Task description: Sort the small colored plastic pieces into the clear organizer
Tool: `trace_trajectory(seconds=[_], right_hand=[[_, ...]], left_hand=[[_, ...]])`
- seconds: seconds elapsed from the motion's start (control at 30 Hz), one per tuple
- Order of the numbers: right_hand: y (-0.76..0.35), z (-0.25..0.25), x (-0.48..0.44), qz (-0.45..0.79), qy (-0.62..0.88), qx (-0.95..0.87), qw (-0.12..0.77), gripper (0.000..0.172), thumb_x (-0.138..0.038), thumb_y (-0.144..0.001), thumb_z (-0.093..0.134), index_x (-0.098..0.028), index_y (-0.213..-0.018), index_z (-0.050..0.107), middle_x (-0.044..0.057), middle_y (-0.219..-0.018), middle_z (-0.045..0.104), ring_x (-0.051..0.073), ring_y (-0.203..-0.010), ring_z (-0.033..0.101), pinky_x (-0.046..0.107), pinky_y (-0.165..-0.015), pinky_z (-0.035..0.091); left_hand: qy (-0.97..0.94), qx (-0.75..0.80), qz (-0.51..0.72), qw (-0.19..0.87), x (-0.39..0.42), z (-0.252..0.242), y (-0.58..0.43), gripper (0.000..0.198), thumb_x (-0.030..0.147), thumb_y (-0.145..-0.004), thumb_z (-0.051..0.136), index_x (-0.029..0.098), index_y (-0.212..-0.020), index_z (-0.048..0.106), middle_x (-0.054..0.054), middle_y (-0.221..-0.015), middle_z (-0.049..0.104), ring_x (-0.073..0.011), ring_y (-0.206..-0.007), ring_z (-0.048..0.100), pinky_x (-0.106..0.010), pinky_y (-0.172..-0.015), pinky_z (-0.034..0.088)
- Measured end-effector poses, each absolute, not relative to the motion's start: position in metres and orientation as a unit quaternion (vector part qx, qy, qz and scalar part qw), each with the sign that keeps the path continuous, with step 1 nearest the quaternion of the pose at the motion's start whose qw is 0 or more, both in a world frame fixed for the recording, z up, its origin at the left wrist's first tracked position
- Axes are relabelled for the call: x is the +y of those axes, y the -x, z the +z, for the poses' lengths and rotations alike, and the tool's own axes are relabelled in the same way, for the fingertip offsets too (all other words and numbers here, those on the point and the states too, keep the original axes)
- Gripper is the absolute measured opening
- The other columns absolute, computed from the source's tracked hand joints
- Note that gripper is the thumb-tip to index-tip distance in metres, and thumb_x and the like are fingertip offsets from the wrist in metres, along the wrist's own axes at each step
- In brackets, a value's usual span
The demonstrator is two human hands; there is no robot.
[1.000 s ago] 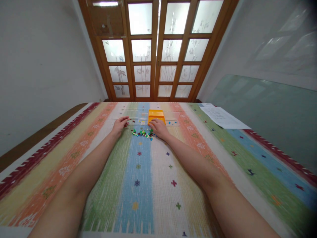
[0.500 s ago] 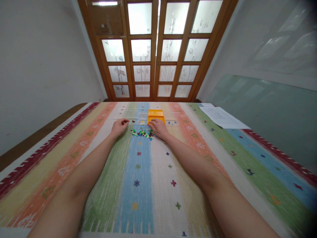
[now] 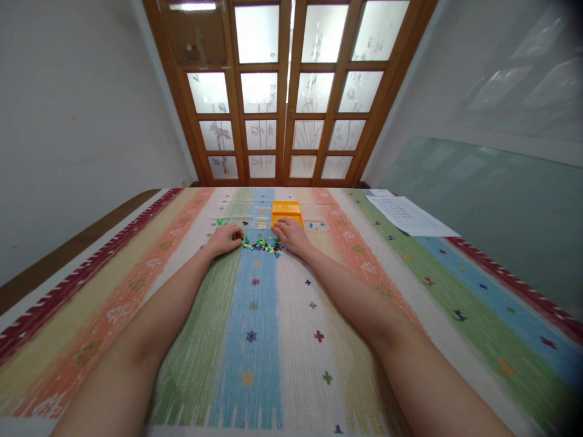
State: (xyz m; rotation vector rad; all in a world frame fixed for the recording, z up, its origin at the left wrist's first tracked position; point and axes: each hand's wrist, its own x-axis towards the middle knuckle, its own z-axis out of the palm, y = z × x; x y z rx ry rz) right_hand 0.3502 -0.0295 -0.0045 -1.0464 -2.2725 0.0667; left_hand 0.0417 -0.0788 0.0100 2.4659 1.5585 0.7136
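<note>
A loose heap of small green, blue, yellow and dark red pieces (image 3: 263, 245) lies on the striped tablecloth. At its left edge, my left hand (image 3: 226, 239) has its fingers curled together; anything between the fingertips is too small to make out. My right hand (image 3: 291, 235) rests against the front of an open orange box (image 3: 286, 209), fingers bent and close together, their grip unclear. Behind the hands are clear boxes: one with green pieces (image 3: 220, 223), one with dark red pieces (image 3: 245, 223), one with yellow pieces (image 3: 262, 223) and one with blue pieces (image 3: 317, 225).
White printed sheets (image 3: 410, 215) lie on the right side of the table. The patterned tablecloth (image 3: 300, 364) reaches the near edge. Beyond the table stand wooden glazed doors (image 3: 285, 115), and a pale glass panel (image 3: 492, 200) is at the right.
My left hand has moved right and slightly nearer, to the edge of the heap, uncovering the green pieces behind it. My right hand has stayed in place.
</note>
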Motion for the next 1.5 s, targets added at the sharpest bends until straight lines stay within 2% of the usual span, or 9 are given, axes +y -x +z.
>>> trace_trajectory(seconds=[0.4, 0.73, 1.07, 1.3, 1.5], right_hand=[[-0.351, -0.003, -0.032, 0.022, 0.394, -0.863, 0.316, 0.033, -0.038, -0.107, 0.05, -0.022, -0.122, 0.074, 0.011, -0.132, 0.066, 0.024, -0.121, 0.059, 0.039, -0.108, 0.042], [-0.35, 0.001, -0.034, 0.028, 0.401, -0.863, 0.307, 0.033, -0.038, -0.108, 0.049, -0.022, -0.124, 0.074, 0.011, -0.132, 0.066, 0.025, -0.122, 0.058, 0.04, -0.109, 0.041], [-0.351, 0.004, -0.037, 0.022, 0.397, -0.864, 0.309, 0.032, -0.037, -0.107, 0.051, -0.022, -0.122, 0.074, 0.011, -0.13, 0.067, 0.024, -0.121, 0.057, 0.039, -0.107, 0.041], [-0.35, 0.007, -0.038, 0.034, 0.368, -0.88, 0.297, 0.019, -0.026, -0.101, 0.059, -0.021, -0.108, 0.076, 0.008, -0.11, 0.072, 0.024, -0.109, 0.059, 0.038, -0.101, 0.041], [-0.345, 0.009, -0.043, 0.045, 0.371, -0.889, 0.263, 0.017, -0.024, -0.098, 0.061, -0.022, -0.106, 0.077, 0.008, -0.104, 0.072, 0.025, -0.104, 0.059, 0.037, -0.095, 0.04]], left_hand=[[-0.811, 0.529, 0.24, 0.068, -0.073, 0.003, -0.037, 0.017, 0.031, -0.084, 0.062, 0.021, -0.087, 0.075, -0.004, -0.086, 0.069, -0.0189, -0.077, 0.061, -0.03, -0.071, 0.045], [-0.737, 0.589, 0.325, 0.071, -0.065, 0.01, -0.043, 0.023, 0.037, -0.086, 0.061, 0.02, -0.091, 0.075, -0.004, -0.086, 0.073, -0.0192, -0.077, 0.061, -0.031, -0.071, 0.046], [-0.649, 0.664, 0.37, 0.032, -0.044, 0.024, -0.052, 0.025, 0.041, -0.088, 0.06, 0.02, -0.085, 0.072, -0.003, -0.079, 0.072, -0.0187, -0.073, 0.061, -0.028, -0.065, 0.039], [-0.703, 0.631, 0.327, 0.003, -0.057, 0.011, -0.06, 0.024, 0.04, -0.091, 0.058, 0.02, -0.088, 0.072, -0.006, -0.081, 0.071, -0.0209, -0.075, 0.06, -0.031, -0.068, 0.04], [-0.729, 0.614, 0.301, -0.016, -0.064, 0.011, -0.065, 0.021, 0.034, -0.091, 0.057, 0.021, -0.09, 0.073, -0.006, -0.087, 0.072, -0.022, -0.079, 0.061, -0.032, -0.072, 0.043]])
